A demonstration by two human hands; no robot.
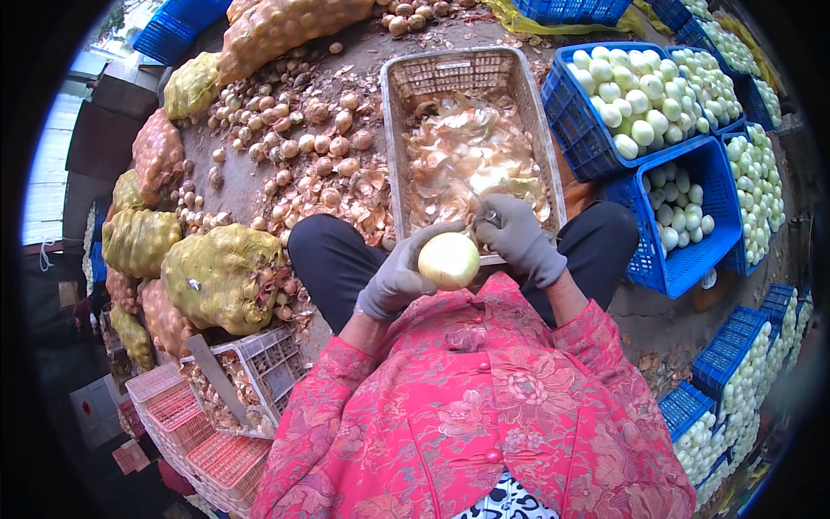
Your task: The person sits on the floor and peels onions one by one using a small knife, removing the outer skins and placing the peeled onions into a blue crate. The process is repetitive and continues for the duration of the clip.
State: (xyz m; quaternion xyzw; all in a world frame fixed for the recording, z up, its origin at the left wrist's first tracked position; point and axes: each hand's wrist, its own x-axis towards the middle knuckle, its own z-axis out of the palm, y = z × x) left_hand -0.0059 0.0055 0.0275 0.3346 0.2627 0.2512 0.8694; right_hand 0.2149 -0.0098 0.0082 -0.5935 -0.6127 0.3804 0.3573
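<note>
A peeled, pale yellow onion (449, 261) rests in my left hand (402, 269), which wears a grey glove. My right hand (515, 237), gloved too, is curled close to the onion's upper right side. Its fingers grip a small metal tool (491, 219), mostly hidden by the glove, so its kind is unclear. Both hands are above the near end of a worn plastic crate (387, 130). Inside that crate lies a heap of dry onion skins (467, 162).
Unpeeled onions (324, 146) and loose skins litter the ground at left, before full mesh sacks (220, 279). Blue crates of peeled onions (639, 97) stand at right; a partly filled blue crate (703, 214) tilts beside my knee. A skin-filled crate (275, 363) sits at lower left.
</note>
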